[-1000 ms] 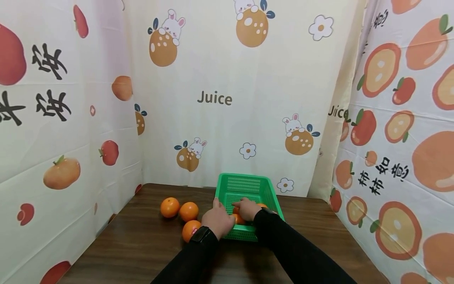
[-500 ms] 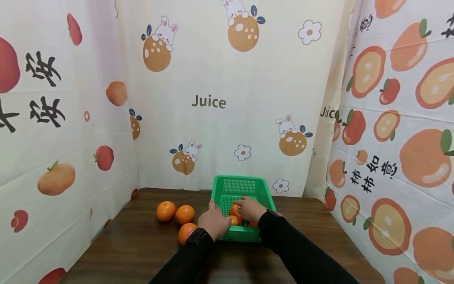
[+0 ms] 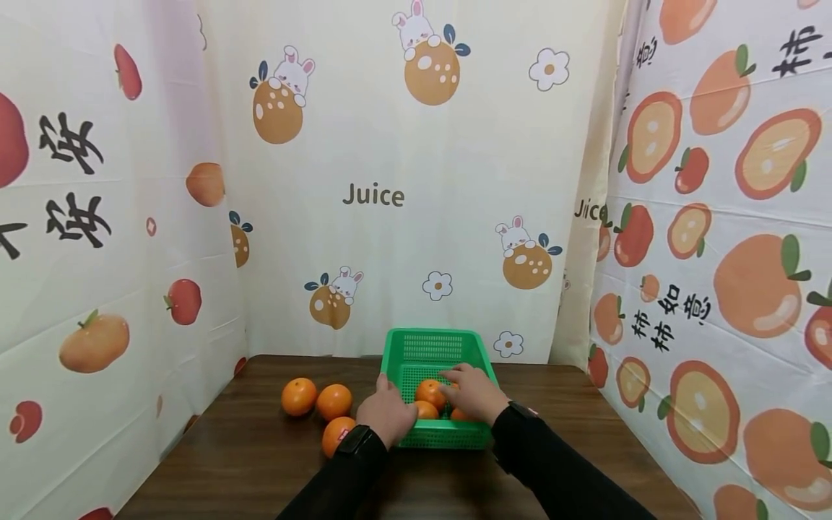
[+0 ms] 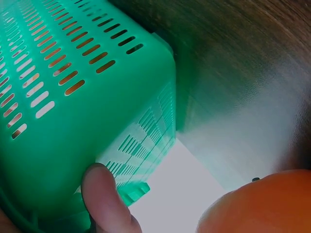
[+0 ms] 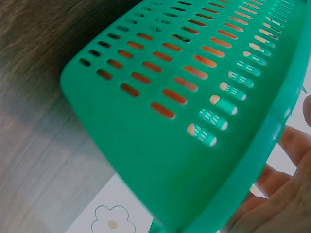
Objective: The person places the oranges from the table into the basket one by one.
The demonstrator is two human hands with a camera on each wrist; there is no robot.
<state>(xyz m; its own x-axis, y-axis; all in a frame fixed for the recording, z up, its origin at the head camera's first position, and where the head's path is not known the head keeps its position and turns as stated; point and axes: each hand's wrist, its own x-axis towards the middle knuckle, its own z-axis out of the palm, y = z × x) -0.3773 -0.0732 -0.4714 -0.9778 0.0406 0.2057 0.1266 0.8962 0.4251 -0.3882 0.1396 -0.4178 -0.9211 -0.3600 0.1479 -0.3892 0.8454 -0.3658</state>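
Observation:
A green plastic basket [image 3: 435, 435] with slotted walls stands on the table, several oranges [image 3: 430, 393] inside near its front wall. My left hand [image 3: 387, 414] grips the basket's left rim at the front corner; in the left wrist view its thumb [image 4: 104, 196] presses the outer wall. Over the basket's right part is my right hand [image 3: 477, 393], fingers loosely extended, partly hiding one orange. In the right wrist view its fingers [image 5: 294, 145] show beyond the rim, apart from one another. Outside, one orange [image 3: 336, 435] lies close beside my left wrist.
Two more oranges, a left one [image 3: 299, 396] and a right one [image 3: 334, 401], sit left of the basket on the dark wooden table [image 3: 247, 448]. Cloth curtains printed with fruit [image 3: 757, 285] and rabbits hang behind and on both sides.
My right hand has shifted rightward off the oranges inside the basket, so more of them show. My left hand stays at the rim. The head view has turned slightly right and up.

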